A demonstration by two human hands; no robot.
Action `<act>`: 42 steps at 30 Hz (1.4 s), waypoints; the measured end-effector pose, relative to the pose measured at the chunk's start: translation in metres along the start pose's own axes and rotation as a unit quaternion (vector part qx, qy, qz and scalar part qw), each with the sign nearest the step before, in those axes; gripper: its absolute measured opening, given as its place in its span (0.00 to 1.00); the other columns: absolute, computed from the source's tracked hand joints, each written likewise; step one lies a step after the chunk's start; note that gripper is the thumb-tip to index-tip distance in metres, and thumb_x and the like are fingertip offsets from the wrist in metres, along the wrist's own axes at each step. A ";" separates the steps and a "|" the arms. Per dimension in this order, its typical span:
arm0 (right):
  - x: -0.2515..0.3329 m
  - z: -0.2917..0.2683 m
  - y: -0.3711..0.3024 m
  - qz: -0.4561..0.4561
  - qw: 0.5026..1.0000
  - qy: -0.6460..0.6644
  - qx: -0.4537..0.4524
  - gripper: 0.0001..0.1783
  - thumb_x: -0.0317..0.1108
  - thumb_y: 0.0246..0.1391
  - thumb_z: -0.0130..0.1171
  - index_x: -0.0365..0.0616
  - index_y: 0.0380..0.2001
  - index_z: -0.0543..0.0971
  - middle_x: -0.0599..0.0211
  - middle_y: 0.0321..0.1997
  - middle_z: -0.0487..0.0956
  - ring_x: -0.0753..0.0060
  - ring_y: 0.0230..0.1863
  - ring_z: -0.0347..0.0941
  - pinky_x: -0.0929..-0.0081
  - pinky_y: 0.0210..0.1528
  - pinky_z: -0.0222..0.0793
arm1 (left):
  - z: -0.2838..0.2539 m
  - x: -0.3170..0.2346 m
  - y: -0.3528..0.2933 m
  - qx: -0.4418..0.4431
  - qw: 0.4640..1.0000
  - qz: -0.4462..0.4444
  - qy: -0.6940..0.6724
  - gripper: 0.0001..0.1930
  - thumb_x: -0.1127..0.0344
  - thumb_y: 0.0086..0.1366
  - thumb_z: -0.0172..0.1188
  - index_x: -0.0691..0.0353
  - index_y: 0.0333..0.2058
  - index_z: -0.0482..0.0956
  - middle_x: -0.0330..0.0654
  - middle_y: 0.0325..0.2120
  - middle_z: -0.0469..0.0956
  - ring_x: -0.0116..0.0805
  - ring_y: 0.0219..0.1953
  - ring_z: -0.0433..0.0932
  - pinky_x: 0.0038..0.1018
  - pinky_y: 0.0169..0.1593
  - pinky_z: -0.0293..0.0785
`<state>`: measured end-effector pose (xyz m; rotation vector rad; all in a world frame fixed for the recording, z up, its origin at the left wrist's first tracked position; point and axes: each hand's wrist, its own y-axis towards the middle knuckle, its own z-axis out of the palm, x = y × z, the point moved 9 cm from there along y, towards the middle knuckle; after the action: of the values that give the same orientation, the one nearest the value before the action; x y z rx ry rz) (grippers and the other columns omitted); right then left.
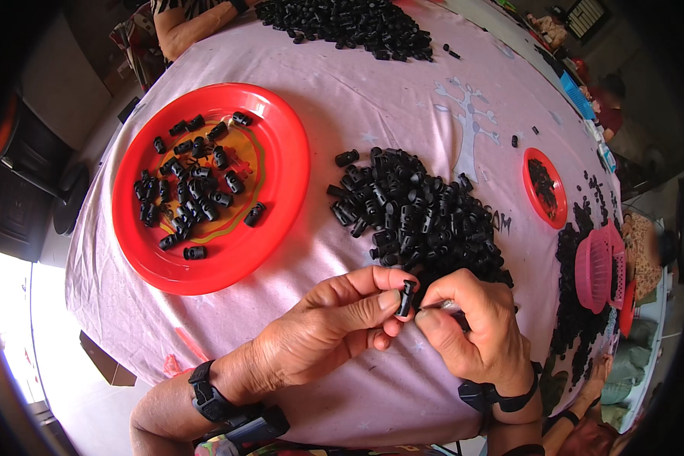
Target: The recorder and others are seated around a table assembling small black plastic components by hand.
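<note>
Between the thumb and fingers of my left hand (319, 327), a small black plastic cord lock (406, 298) stands upright. Close beside it, my right hand (475, 323) is closed in a pinch around a small shiny grey object (450, 306), mostly hidden by the fingers. Just beyond both hands lies a heap of black cord locks (410, 209). To the left, a red plate (281, 228) with a yellow patterned middle carries a loose scatter of the same black pieces.
A pink patterned cloth (334, 99) covers the table. Another black heap (349, 26) lies at the far side by a person's arm (194, 26). On the right are a small red plate (561, 216), a pink basket (593, 270) and more black pieces (570, 304), with other people near.
</note>
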<state>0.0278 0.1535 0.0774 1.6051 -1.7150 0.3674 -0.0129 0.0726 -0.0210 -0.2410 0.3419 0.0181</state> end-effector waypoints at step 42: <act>0.003 0.004 0.000 -0.050 0.991 -0.122 -0.005 0.25 0.49 0.37 0.73 0.47 0.16 0.68 0.71 0.13 0.71 0.70 0.13 0.71 0.75 0.14 0.65 | -0.004 0.003 0.000 -0.040 0.993 -0.001 0.114 0.12 0.71 0.64 0.56 0.62 0.47 0.75 0.35 0.42 0.77 0.23 0.43 0.74 0.20 0.48 0.69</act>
<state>0.0266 0.1489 0.0764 1.7803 -1.8024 0.1166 -0.0118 0.0715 -0.0256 -0.3231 0.5687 0.0028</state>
